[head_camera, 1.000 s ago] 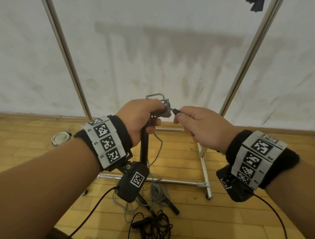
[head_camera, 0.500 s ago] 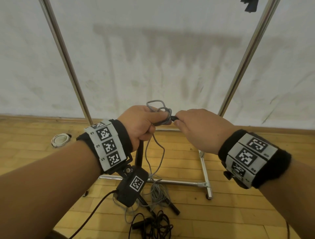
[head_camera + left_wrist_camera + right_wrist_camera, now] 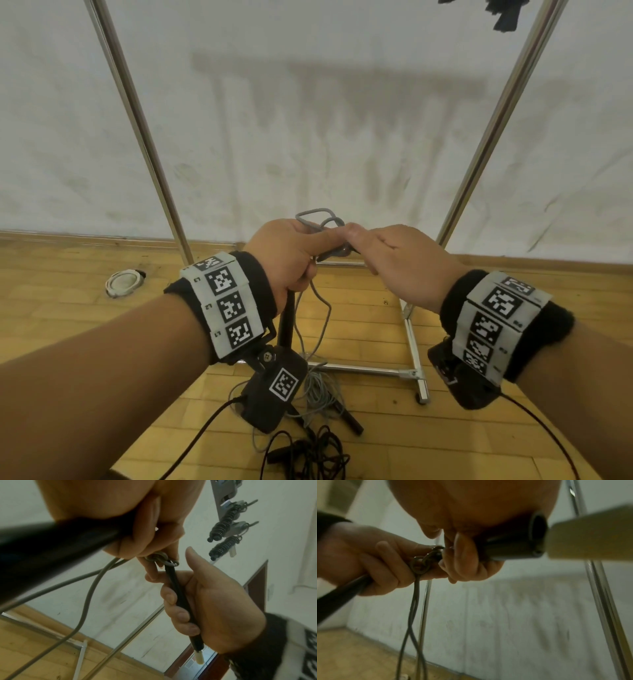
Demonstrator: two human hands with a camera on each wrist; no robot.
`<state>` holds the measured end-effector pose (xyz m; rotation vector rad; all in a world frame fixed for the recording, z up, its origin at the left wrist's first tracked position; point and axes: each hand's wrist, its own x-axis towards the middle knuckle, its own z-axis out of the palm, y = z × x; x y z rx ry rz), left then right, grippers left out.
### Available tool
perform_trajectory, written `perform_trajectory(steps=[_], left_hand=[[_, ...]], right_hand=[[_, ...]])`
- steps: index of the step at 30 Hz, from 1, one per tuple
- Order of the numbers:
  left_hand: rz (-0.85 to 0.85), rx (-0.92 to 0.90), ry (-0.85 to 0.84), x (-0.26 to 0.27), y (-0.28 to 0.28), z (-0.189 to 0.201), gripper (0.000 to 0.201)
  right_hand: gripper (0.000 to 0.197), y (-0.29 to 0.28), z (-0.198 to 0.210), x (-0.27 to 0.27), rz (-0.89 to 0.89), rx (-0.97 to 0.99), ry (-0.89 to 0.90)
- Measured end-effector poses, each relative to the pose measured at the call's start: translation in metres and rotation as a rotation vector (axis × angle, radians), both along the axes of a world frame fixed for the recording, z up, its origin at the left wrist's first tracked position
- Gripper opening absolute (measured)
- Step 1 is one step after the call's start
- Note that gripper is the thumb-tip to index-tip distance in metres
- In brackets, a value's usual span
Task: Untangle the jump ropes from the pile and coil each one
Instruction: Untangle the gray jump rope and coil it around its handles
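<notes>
Above the metal rack's base bar (image 3: 363, 368), both hands meet at chest height. L hand (image 3: 291, 253) fist-clenched round one black handle (image 3: 287, 322), shaft hanging straight down toward rack base; same hand pins grey rope knot (image 3: 158, 558) w/ fingertips. R hand (image 3: 400, 260) wraps second black handle (image 3: 180, 601), fingers curled along it, thumb up, handle tip right at the knot. Grey rope (image 3: 322, 308) drops in two strands from knot to a loose grey heap (image 3: 318, 390) on floor, just in front of rack base. Black rope tangle (image 3: 308, 455) lies nearer than the grey heap. White round object (image 3: 123, 282) on floor, well left of rack. No containers seen.
</notes>
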<state>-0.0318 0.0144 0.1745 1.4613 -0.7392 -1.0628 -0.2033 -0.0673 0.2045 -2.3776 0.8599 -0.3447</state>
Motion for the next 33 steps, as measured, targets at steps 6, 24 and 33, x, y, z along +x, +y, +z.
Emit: perform_trajectory(steps=[6,24,33], left_hand=[[-0.061,0.073,-0.093,-0.009,0.005,0.009,0.023],[-0.234,0.048,-0.094,0.022,0.014,0.017,0.023],[-0.205,0.032,0.048,0.029,0.016,0.019,0.011]], right_hand=[[0.106,0.0,-0.003,0.003,0.003,-0.011,0.091],[0.028,-0.004,-0.002,0.006,0.082,-0.038,0.063],[0.035,-0.007,0.003,0.005,0.131,-0.079,0.107]])
